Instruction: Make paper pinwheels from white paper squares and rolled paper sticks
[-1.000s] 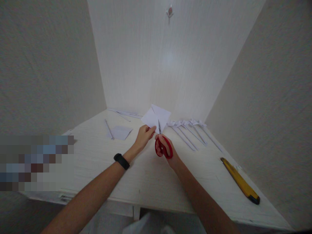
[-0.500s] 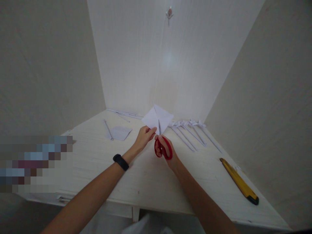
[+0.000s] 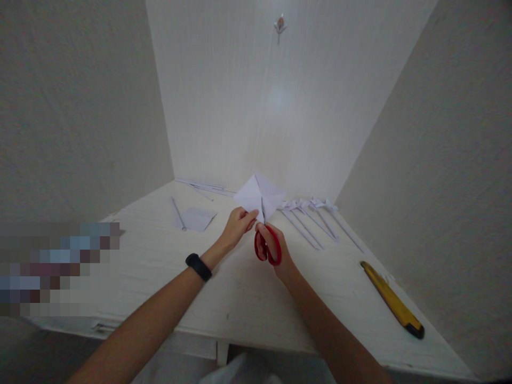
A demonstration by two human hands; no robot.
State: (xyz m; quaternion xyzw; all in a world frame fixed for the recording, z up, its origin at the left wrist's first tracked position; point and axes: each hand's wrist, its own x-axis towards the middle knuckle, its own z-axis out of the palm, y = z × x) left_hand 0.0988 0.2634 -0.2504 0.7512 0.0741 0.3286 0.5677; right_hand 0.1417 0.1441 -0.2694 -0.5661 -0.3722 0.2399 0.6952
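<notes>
My left hand (image 3: 237,224) pinches the lower left edge of a folded white paper square (image 3: 256,194), held up above the white table (image 3: 224,277). A black band sits on that wrist. My right hand (image 3: 272,245) grips red-handled scissors (image 3: 267,246), fingers through the loops. The blades point up into the paper's lower edge, close together, partly inside the sheet.
A row of folded white paper pieces with long stems (image 3: 310,216) lies at the back right. A flat folded paper (image 3: 196,217) and thin paper strips (image 3: 202,186) lie at the back left. A yellow utility knife (image 3: 392,300) rests near the right wall. Walls close in on three sides.
The paper has turned slightly so its top corner points up, and the scissor blades sit a little further into it. Both hands stay in nearly the same place.
</notes>
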